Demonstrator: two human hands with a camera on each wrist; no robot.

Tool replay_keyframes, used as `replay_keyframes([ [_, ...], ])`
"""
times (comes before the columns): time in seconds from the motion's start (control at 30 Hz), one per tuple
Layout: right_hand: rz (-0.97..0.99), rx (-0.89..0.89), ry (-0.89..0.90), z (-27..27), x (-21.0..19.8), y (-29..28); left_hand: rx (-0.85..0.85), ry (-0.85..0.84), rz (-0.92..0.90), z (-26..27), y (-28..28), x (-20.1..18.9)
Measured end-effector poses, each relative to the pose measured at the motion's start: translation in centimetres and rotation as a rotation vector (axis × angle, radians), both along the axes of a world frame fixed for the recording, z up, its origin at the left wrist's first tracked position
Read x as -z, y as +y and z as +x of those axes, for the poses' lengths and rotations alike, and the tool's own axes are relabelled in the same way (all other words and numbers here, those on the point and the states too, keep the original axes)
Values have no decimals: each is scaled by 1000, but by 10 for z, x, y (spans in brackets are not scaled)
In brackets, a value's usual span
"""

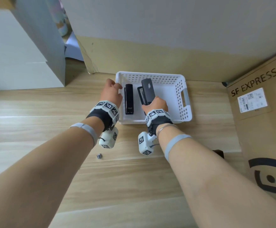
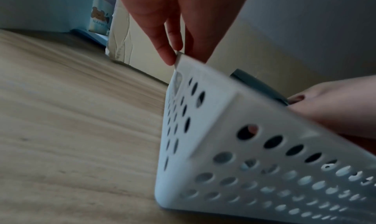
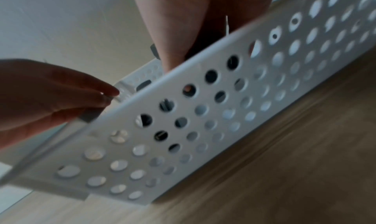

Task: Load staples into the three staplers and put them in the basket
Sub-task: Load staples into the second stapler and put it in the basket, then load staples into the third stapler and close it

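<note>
A: Where is the grey stapler (image 1: 148, 91) held?

B: By its rear end, inside the white basket (image 1: 182, 102), the right hand (image 1: 156, 105) closed round it. The basket's rim is pinched by the left hand (image 1: 111, 93).

A: Handling?

B: Judged rigid, fairly heavy, smooth-cased. Beside it in the basket, two black staplers (image 1: 129, 100) are lying.
</note>
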State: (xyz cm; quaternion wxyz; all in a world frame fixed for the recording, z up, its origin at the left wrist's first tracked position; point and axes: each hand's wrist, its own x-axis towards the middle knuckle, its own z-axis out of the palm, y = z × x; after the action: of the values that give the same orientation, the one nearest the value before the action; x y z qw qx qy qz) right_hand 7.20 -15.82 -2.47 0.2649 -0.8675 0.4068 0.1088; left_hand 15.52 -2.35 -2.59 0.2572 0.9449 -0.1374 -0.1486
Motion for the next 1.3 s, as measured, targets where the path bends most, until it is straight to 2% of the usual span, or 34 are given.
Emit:
replay_keyframes([
  [0.1,3,7,-5,8,7,4,-11,-16,-12,1,0,2],
  [0.33,55,-22,108,10,12,8,1,-29,-5,-2,-1,2],
  [0.67,-123,-22,-25,-24,-29,-6,23,-75,-1,-29,-2,-20],
  [0.93,-241,-6,19,-97,-47,-28,99,-78,-82,-79,-11,-28],
  [1.17,-288,69,235,-176,-38,-62,177,-11,-113,-130,-27,-14],
  [1.3,-216,101,334,-207,-23,-75,233,31,-91,-151,-33,-4],
])
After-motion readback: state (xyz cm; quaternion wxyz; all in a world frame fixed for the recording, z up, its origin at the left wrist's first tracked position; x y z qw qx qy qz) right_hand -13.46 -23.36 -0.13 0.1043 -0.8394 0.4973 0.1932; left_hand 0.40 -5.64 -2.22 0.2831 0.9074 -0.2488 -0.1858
